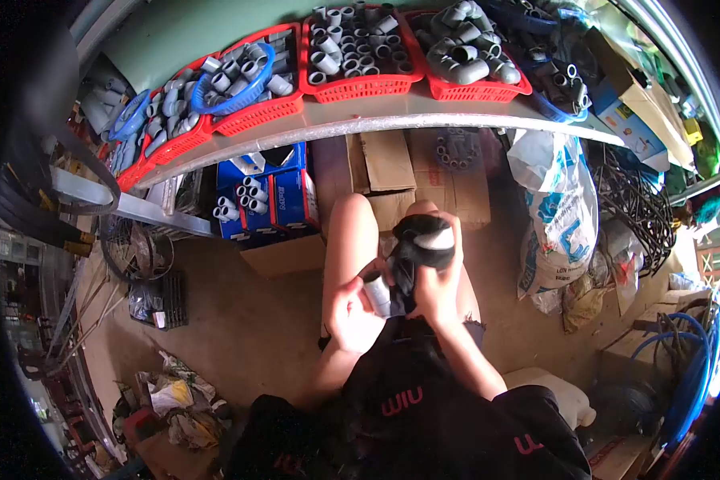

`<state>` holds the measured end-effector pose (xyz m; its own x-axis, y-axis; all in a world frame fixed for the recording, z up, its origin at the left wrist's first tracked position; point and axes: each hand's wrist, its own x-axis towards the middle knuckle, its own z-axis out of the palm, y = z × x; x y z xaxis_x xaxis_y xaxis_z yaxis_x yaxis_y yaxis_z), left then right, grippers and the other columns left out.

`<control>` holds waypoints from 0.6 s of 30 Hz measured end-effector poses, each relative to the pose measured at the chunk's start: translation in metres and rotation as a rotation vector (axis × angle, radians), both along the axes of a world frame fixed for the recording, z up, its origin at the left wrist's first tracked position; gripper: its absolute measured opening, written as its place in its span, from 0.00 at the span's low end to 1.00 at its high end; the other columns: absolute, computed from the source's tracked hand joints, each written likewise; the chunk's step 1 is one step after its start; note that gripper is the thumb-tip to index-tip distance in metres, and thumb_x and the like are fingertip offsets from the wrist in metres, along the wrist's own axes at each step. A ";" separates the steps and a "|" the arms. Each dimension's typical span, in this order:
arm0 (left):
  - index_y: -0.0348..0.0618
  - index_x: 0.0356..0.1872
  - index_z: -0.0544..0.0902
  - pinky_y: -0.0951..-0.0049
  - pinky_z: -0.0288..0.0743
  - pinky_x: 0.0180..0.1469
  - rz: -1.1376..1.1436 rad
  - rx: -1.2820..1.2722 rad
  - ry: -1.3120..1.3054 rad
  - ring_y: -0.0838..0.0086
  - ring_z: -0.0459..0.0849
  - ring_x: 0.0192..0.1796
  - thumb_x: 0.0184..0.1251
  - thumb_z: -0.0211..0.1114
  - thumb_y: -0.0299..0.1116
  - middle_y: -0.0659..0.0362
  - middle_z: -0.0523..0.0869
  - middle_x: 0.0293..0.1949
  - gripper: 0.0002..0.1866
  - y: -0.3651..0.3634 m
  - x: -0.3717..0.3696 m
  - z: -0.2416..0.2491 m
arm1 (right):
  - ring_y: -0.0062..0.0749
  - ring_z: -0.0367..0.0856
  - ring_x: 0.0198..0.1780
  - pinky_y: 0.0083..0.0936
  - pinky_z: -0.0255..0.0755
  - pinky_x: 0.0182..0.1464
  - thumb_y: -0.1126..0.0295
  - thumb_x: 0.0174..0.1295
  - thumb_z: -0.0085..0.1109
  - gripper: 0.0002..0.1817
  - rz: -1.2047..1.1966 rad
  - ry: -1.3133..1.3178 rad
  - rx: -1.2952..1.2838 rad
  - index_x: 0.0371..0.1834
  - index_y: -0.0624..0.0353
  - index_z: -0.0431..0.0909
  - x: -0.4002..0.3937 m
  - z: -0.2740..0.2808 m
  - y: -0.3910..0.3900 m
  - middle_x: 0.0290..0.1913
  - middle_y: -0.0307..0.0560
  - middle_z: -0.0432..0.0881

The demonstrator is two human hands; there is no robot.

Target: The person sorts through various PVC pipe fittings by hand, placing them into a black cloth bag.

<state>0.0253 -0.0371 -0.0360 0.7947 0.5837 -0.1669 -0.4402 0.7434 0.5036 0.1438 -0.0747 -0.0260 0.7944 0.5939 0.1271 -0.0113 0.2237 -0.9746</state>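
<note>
A grey plastic pipe fitting (378, 296) sits in my left hand (355, 317), its round open end turned up. The fingers are closed around its lower side, over my lap. Just beside it, my right hand (441, 290) grips a bunched black cloth (414, 250) with a whitish band across its upper part. The cloth's lower folds hang down against the fitting. Both hands are held close together between my bare knees.
On the shelf (360, 118) ahead stand red baskets (364, 86) full of grey fittings, with blue baskets (236, 100) among them. Beneath are blue boxes (292, 200) and cardboard boxes (448, 188). A white sack (554, 232) stands right; a black crate (170, 300) sits left.
</note>
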 end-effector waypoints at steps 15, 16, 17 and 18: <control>0.33 0.55 0.66 0.77 0.66 0.55 0.056 0.106 -0.057 0.73 0.71 0.54 0.63 0.50 0.25 0.55 0.72 0.52 0.18 0.005 0.000 -0.006 | 0.45 0.73 0.43 0.34 0.67 0.47 0.76 0.34 0.64 0.32 0.108 -0.678 0.000 0.47 0.65 0.62 -0.017 0.023 -0.003 0.40 0.56 0.72; 0.33 0.56 0.64 0.75 0.64 0.57 0.100 0.162 0.021 0.73 0.70 0.55 0.64 0.49 0.25 0.55 0.71 0.52 0.19 0.001 0.002 -0.004 | 0.44 0.74 0.43 0.32 0.68 0.46 0.78 0.32 0.62 0.32 0.093 -0.608 -0.003 0.48 0.64 0.64 -0.019 0.021 -0.002 0.40 0.55 0.73; 0.32 0.57 0.62 0.74 0.60 0.60 0.139 0.092 0.083 0.73 0.68 0.57 0.65 0.46 0.26 0.54 0.70 0.53 0.19 -0.003 0.002 0.001 | 0.43 0.75 0.43 0.29 0.69 0.45 0.80 0.30 0.61 0.32 0.076 -0.541 -0.005 0.48 0.63 0.66 -0.021 0.022 0.001 0.39 0.54 0.73; 0.32 0.58 0.61 0.74 0.57 0.62 0.152 0.143 0.046 0.73 0.66 0.58 0.66 0.45 0.26 0.54 0.69 0.54 0.20 -0.003 0.003 -0.003 | 0.38 0.77 0.40 0.26 0.69 0.44 0.80 0.37 0.57 0.27 0.013 -0.400 0.061 0.47 0.64 0.65 -0.024 0.026 0.005 0.38 0.54 0.74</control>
